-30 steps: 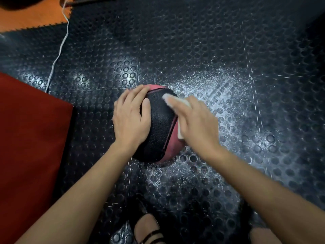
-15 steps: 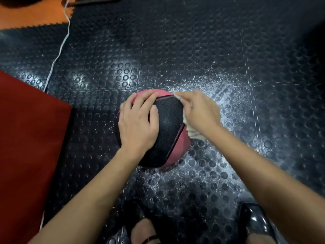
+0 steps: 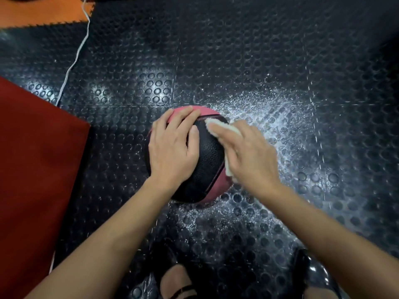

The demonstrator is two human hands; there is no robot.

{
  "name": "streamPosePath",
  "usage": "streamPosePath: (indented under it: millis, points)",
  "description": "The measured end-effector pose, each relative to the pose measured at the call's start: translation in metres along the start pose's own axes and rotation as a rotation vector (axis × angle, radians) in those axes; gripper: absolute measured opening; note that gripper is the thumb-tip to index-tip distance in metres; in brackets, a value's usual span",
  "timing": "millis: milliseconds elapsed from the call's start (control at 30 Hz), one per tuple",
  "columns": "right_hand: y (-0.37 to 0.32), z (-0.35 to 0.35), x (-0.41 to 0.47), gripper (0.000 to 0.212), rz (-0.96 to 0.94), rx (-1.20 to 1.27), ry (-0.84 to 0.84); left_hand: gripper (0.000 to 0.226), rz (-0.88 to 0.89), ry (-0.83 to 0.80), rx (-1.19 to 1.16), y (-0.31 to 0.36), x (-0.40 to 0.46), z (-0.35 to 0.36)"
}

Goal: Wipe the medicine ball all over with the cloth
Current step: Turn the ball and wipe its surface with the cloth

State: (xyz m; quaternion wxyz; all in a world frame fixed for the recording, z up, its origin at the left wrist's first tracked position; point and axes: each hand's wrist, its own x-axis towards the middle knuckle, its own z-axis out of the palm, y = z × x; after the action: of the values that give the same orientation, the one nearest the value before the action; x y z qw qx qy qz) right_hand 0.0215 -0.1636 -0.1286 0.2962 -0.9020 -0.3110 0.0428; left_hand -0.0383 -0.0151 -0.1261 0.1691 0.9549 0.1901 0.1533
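Medicine ball, pink and black, on the studded black floor mat near its middle, right of a red mat. Left hand flat on top, fingers spread and extended. Right hand pressing a white cloth against the ball's right side, fingers nearly straight over it.

Black studded rubber floor, red mat at left.
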Motion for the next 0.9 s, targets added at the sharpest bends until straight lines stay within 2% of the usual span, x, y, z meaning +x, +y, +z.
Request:
streamPosePath:
  millis: [133, 200, 300, 333, 433, 533, 600, 667, 733, 800, 833, 900]
  points:
    - [0.034, 0.013, 0.029, 0.032, 0.358, 0.177, -0.058, 0.050, -0.016, 0.004, 0.000, 0.003, 0.000, 0.001]
    - [0.021, 0.010, 0.020, 0.032, 0.300, 0.162, 0.004, 0.052, -0.035, -0.006, 0.010, 0.002, 0.008, 0.002]
    - [-0.006, 0.004, -0.002, 0.030, -0.001, 0.026, 0.081, 0.052, -0.069, -0.063, -0.004, -0.002, 0.021, 0.001]
    - [-0.007, 0.006, -0.003, 0.031, -0.036, -0.006, 0.102, 0.051, -0.071, -0.080, -0.009, -0.003, 0.023, 0.000]
    - [-0.001, 0.009, 0.000, 0.033, 0.112, 0.059, 0.105, 0.049, 0.004, -0.109, -0.044, -0.008, 0.021, -0.003]
    - [0.000, 0.013, -0.002, 0.032, 0.275, 0.299, 0.112, 0.049, 0.107, -0.175, -0.100, -0.022, 0.022, -0.011]
    - [0.001, 0.013, -0.001, 0.032, 0.369, 0.448, 0.124, 0.048, 0.106, -0.252, -0.130, -0.022, 0.029, -0.015]
    - [0.000, 0.009, 0.000, 0.033, 0.364, 0.387, 0.084, 0.051, 0.021, -0.288, -0.098, -0.011, 0.037, -0.012]
    - [-0.008, 0.007, -0.006, 0.036, 0.233, 0.165, 0.069, 0.055, -0.115, -0.285, 0.033, 0.004, 0.039, -0.004]
    - [-0.012, 0.012, -0.018, 0.040, 0.074, -0.028, 0.126, 0.061, -0.167, -0.243, 0.090, 0.009, 0.035, 0.000]
    - [-0.011, 0.013, -0.021, 0.042, 0.055, -0.046, 0.149, 0.064, -0.160, -0.226, 0.085, 0.008, 0.032, -0.001]
    - [-0.002, 0.017, -0.015, 0.042, 0.177, 0.084, 0.116, 0.068, -0.121, -0.203, 0.051, 0.002, 0.026, -0.006]
